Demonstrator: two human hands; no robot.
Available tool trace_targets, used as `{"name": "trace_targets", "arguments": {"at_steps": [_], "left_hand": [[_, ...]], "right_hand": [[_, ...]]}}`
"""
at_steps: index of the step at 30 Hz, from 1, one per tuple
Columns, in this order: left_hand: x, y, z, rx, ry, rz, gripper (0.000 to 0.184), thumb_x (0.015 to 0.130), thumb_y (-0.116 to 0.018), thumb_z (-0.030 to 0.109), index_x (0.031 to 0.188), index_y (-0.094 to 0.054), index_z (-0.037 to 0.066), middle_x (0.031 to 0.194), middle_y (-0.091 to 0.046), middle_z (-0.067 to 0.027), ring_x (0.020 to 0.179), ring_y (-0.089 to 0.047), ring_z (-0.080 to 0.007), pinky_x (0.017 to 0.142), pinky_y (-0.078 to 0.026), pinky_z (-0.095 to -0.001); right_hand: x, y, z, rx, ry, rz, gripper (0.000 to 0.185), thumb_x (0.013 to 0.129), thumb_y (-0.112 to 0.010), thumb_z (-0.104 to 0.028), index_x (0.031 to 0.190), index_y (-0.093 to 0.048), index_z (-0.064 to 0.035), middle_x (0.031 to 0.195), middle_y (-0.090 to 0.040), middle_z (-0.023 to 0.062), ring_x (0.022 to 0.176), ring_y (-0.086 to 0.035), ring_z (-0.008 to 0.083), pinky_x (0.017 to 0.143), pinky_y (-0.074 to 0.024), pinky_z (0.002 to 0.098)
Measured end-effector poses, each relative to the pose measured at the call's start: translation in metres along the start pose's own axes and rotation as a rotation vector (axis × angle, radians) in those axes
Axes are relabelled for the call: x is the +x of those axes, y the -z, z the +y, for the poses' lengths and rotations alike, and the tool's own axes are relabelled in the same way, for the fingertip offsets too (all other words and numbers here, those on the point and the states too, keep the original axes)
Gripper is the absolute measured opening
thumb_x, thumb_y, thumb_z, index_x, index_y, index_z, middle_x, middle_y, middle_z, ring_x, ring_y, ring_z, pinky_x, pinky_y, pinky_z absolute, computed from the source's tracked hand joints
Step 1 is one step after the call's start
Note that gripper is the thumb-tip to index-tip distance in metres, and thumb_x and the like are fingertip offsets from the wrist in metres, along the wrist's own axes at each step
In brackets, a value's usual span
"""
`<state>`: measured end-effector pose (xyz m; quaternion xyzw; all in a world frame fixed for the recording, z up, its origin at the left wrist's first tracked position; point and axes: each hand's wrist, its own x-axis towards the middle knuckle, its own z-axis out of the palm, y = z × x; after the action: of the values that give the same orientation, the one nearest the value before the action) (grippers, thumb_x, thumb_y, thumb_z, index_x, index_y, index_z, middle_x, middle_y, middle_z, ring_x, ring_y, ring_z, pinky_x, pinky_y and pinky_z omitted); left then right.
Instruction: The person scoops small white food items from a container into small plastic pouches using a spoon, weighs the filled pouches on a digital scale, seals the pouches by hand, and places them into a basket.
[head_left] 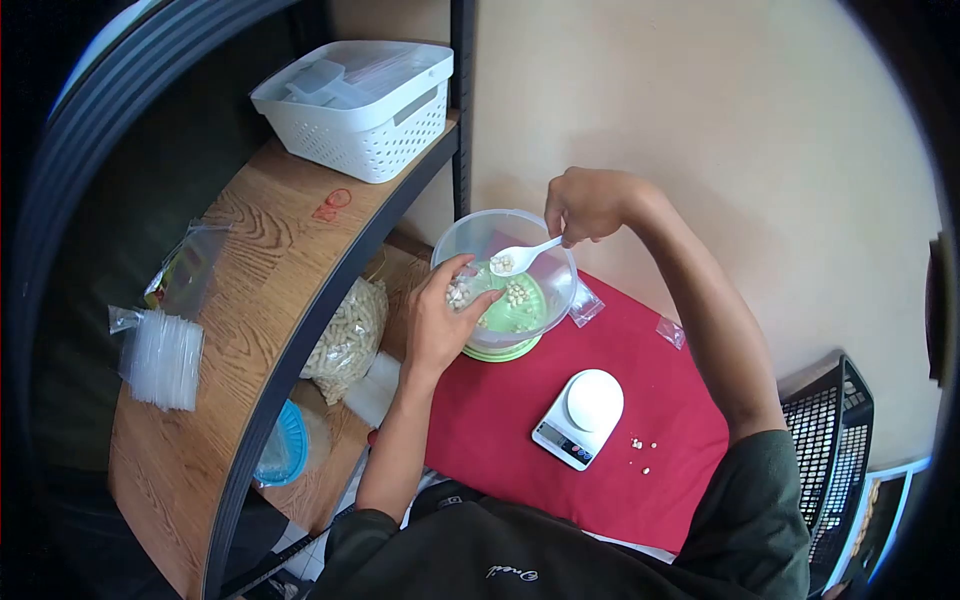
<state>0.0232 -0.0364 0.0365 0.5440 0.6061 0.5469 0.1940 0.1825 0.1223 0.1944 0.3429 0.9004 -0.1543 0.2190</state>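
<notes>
My right hand is closed on the handle of a white spoon, which holds several small pale pieces. The spoon is over a clear round tub with more pale pieces on its green bottom. My left hand holds a small clear bag with pale pieces in it, thumb and fingers around it, at the tub's left side. A white digital scale stands on the red cloth in front of the tub, with nothing on its round plate.
A wooden shelf at the left bears a white basket and a stack of clear bags. Below are a large filled bag and a blue container. A black crate stands at the right. Crumbs lie beside the scale.
</notes>
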Motion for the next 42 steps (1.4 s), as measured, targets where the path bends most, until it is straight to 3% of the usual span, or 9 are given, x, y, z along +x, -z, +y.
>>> {"name": "trace_targets", "arguments": {"at_steps": [11,15,19,22,24,26,30,34,42], "left_hand": [[0.005,-0.019,0.012,0.030,-0.109,-0.035,0.057,0.073,-0.085,0.016,0.121,-0.059,0.000,0.109,-0.068,-0.0204,0.098,-0.067,-0.0298,0.085,-0.052,-0.0377],[0.007,-0.019,0.008,0.048,-0.072,-0.028,0.053,0.075,-0.083,0.015,0.120,-0.058,-0.001,0.107,-0.068,-0.0215,0.096,-0.067,-0.0334,0.083,-0.053,-0.0396],[0.008,-0.020,-0.003,-0.020,-0.057,-0.008,0.042,0.081,-0.077,0.014,0.115,-0.059,-0.003,0.102,-0.068,-0.0233,0.092,-0.068,-0.0375,0.078,-0.053,-0.0418],[0.007,-0.018,-0.008,-0.039,-0.070,0.039,0.035,0.085,-0.073,0.014,0.112,-0.061,-0.003,0.093,-0.068,-0.0217,0.084,-0.069,-0.0333,0.075,-0.053,-0.0387],[0.006,-0.014,-0.005,-0.037,-0.041,0.055,0.033,0.085,-0.072,0.014,0.111,-0.061,-0.002,0.090,-0.068,-0.0208,0.081,-0.069,-0.0303,0.074,-0.052,-0.0367],[0.005,-0.014,-0.008,-0.088,-0.053,0.113,0.025,0.090,-0.068,0.014,0.107,-0.063,-0.003,0.083,-0.069,-0.0157,0.075,-0.067,-0.0185,0.070,-0.051,-0.0304],[0.004,-0.009,-0.019,-0.304,0.004,0.094,0.018,0.097,-0.059,0.013,0.103,-0.066,-0.003,0.083,-0.071,-0.0088,0.079,-0.065,-0.0111,0.072,-0.050,-0.0274],[0.005,-0.007,-0.031,-0.442,0.044,0.063,0.022,0.100,-0.056,0.017,0.100,-0.065,-0.003,0.085,-0.070,-0.0078,0.080,-0.063,-0.0105,0.075,-0.049,-0.0264],[0.003,-0.004,-0.035,-0.499,0.049,0.047,0.022,0.102,-0.051,0.019,0.105,-0.059,-0.001,0.082,-0.063,-0.0048,0.078,-0.058,-0.0094,0.073,-0.047,-0.0257]], "right_hand": [[-0.020,-0.018,-0.059,-0.332,0.093,0.383,0.009,0.067,-0.063,0.003,0.073,-0.069,0.0041,0.078,-0.067,0.0248,0.076,-0.069,0.0385,0.068,-0.0569,0.0422],[-0.021,-0.029,-0.060,-0.416,0.178,0.623,0.009,0.073,-0.063,-0.002,0.076,-0.070,0.0026,0.076,-0.067,0.0220,0.075,-0.070,0.0365,0.066,-0.0578,0.0423],[-0.030,-0.031,-0.069,-0.424,0.167,0.636,0.010,0.075,-0.061,-0.004,0.076,-0.070,0.0013,0.074,-0.066,0.0203,0.074,-0.070,0.0362,0.064,-0.0578,0.0421],[-0.040,-0.024,-0.069,-0.430,0.114,0.677,0.009,0.075,-0.062,-0.004,0.076,-0.069,0.0005,0.075,-0.067,0.0204,0.074,-0.070,0.0368,0.063,-0.0577,0.0414],[-0.039,-0.020,-0.061,-0.489,0.033,0.761,0.008,0.075,-0.065,-0.009,0.079,-0.072,-0.0057,0.075,-0.069,0.0139,0.074,-0.072,0.0307,0.062,-0.0578,0.0382],[-0.029,-0.019,-0.053,-0.461,-0.031,0.699,0.009,0.077,-0.065,-0.009,0.080,-0.072,-0.0055,0.078,-0.069,0.0148,0.077,-0.072,0.0317,0.064,-0.0581,0.0390],[0.023,-0.052,-0.031,-0.363,-0.107,0.473,0.015,0.082,-0.061,-0.010,0.087,-0.074,-0.0045,0.091,-0.072,0.0167,0.088,-0.072,0.0329,0.071,-0.0583,0.0406],[0.088,-0.106,-0.021,-0.285,-0.102,0.226,0.022,0.084,-0.061,-0.012,0.099,-0.075,-0.0059,0.102,-0.072,0.0143,0.097,-0.070,0.0310,0.078,-0.0578,0.0414],[0.169,-0.157,-0.008,-0.154,-0.184,0.105,0.027,0.086,-0.059,-0.012,0.108,-0.073,-0.0065,0.119,-0.068,0.0150,0.109,-0.067,0.0303,0.089,-0.0552,0.0392]]}}
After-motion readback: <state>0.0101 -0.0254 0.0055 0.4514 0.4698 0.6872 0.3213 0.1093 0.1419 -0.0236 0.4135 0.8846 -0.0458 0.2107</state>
